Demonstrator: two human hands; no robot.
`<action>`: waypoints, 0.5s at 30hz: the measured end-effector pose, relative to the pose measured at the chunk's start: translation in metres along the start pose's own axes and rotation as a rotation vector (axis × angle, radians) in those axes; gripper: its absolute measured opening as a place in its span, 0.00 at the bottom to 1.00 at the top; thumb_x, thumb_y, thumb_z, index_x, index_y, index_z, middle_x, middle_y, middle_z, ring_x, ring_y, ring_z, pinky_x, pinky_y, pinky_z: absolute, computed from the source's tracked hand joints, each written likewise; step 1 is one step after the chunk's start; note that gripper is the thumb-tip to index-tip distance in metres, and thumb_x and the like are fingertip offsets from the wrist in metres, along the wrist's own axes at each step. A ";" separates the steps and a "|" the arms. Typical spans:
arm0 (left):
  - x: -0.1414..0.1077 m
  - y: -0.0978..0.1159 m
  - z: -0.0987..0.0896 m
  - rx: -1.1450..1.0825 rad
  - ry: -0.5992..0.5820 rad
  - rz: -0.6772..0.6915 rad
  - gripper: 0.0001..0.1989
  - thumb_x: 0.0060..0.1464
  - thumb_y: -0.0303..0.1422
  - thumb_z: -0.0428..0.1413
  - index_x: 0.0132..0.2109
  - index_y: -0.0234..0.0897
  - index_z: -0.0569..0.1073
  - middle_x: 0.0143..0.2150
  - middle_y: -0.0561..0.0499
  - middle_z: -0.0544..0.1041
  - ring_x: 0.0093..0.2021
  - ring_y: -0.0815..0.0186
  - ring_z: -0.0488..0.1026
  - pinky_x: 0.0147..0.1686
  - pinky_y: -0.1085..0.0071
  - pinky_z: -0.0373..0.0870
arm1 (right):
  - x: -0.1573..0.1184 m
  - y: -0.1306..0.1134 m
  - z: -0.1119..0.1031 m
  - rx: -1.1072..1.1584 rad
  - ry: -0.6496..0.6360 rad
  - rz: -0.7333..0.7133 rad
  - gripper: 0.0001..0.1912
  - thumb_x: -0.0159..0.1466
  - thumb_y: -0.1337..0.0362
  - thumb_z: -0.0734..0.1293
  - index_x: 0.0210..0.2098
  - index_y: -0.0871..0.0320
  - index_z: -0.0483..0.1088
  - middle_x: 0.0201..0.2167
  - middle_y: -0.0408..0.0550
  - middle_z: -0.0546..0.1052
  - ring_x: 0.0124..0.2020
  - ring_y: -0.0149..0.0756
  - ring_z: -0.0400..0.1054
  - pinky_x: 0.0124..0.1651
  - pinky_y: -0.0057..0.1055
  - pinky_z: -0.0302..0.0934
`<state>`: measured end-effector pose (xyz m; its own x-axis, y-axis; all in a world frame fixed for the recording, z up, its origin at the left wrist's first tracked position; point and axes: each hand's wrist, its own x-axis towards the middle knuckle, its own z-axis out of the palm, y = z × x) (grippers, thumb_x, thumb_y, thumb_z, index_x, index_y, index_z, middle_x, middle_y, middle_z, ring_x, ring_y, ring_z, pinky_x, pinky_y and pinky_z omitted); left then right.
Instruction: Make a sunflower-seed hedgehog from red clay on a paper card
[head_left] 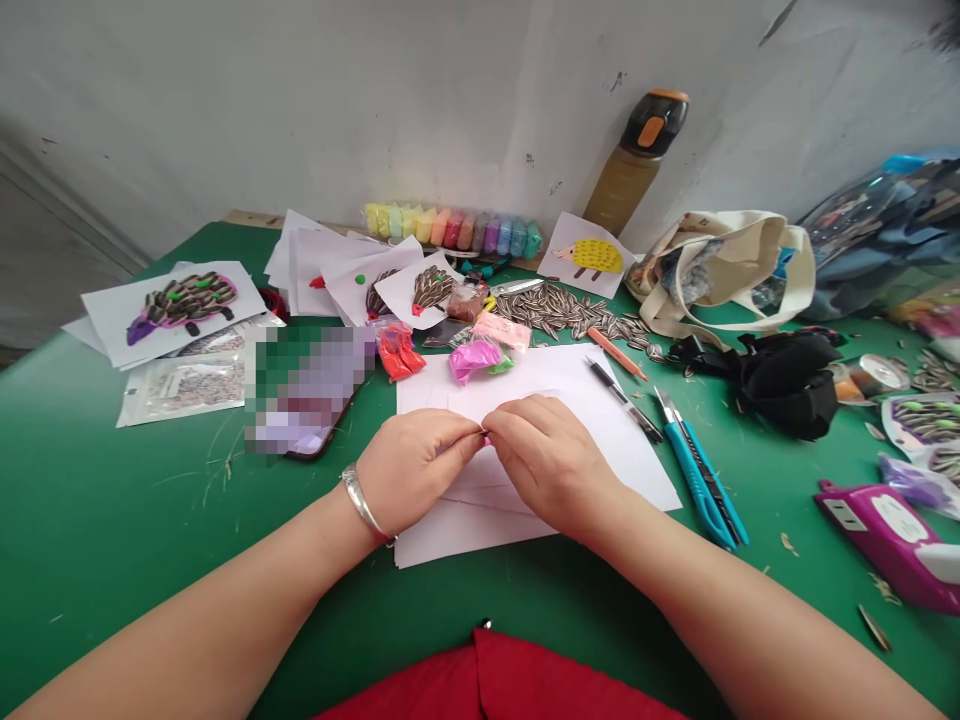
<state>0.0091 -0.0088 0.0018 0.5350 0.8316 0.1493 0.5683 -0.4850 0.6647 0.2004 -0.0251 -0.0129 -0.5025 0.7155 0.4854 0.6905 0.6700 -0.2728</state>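
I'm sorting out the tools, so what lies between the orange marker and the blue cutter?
In the head view, a black pen lies between the orange marker and the blue cutter, along the edge of the white paper.

Silver at the left wrist, red cloth at the lap.
The person's left hand [409, 470] and right hand [555, 465] were bare, as were both forearms [727, 600]. A shiny, silver-coloured bracelet [364, 505] circled the left wrist, its band curved and broader toward the thumb side, with surface marks too small to read. The garment [495, 680] was plain deep red, with a vertical fold or seam near its middle and a small shiny round piece [487, 624] at its upper edge.
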 end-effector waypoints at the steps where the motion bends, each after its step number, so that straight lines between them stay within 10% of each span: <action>1: 0.001 0.000 0.000 -0.025 -0.001 -0.022 0.14 0.63 0.35 0.49 0.34 0.39 0.77 0.31 0.56 0.78 0.33 0.69 0.73 0.35 0.75 0.66 | 0.000 0.000 0.000 0.018 0.000 0.009 0.10 0.66 0.73 0.58 0.39 0.60 0.70 0.35 0.50 0.76 0.37 0.37 0.66 0.41 0.34 0.57; 8: 0.003 0.005 -0.005 -0.127 -0.041 -0.115 0.20 0.62 0.42 0.49 0.28 0.37 0.77 0.26 0.57 0.76 0.28 0.70 0.72 0.30 0.76 0.66 | -0.001 0.001 -0.001 0.069 0.004 -0.012 0.11 0.68 0.72 0.58 0.39 0.58 0.71 0.35 0.49 0.77 0.37 0.36 0.68 0.42 0.34 0.59; 15: 0.004 -0.023 -0.003 0.211 0.045 0.047 0.22 0.63 0.43 0.46 0.51 0.34 0.77 0.52 0.44 0.78 0.57 0.54 0.70 0.60 0.59 0.63 | -0.002 0.015 -0.006 0.178 0.003 0.144 0.11 0.68 0.68 0.59 0.37 0.58 0.73 0.34 0.51 0.76 0.37 0.37 0.69 0.38 0.32 0.61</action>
<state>-0.0035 0.0060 -0.0109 0.5382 0.8155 0.2127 0.6639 -0.5657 0.4890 0.2148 -0.0179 -0.0134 -0.4040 0.8058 0.4330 0.6524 0.5856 -0.4811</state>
